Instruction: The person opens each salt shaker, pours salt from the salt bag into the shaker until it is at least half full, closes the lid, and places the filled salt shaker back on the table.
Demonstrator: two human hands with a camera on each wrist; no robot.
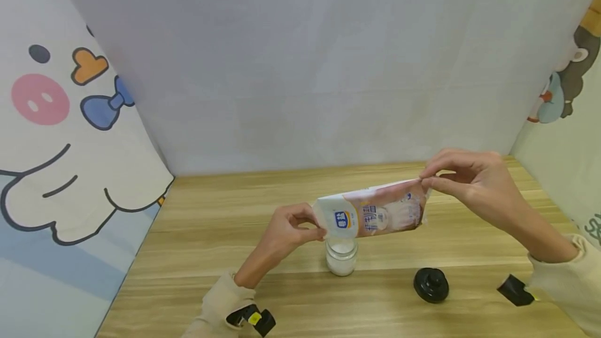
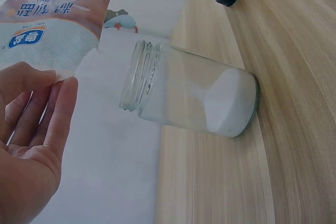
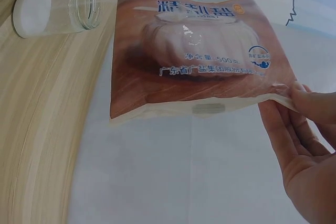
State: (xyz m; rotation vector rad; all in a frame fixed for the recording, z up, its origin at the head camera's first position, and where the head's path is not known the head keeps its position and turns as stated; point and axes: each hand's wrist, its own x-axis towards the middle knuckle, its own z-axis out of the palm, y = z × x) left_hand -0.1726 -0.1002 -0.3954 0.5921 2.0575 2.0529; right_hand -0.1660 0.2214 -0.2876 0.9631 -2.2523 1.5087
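A printed plastic bag of salt (image 1: 375, 210) is stretched between my two hands above the table, its right end raised higher than its left. My left hand (image 1: 291, 228) pinches the pale left end between thumb and fingers, close over the jar's mouth. At the upper right corner, my right hand (image 1: 479, 186) pinches the brown end of the bag, as the right wrist view also shows. The glass jar (image 2: 194, 90) stands upright under the bag's left end. White salt (image 2: 228, 103) lies in a sloped heap in its lower part.
A black round lid (image 1: 431, 285) with a knob lies on the wooden table (image 1: 197, 254), right of the jar. Behind the table rises a plain pale backdrop (image 1: 305, 67). Cartoon-printed panels (image 1: 84, 171) stand at the left and right sides.
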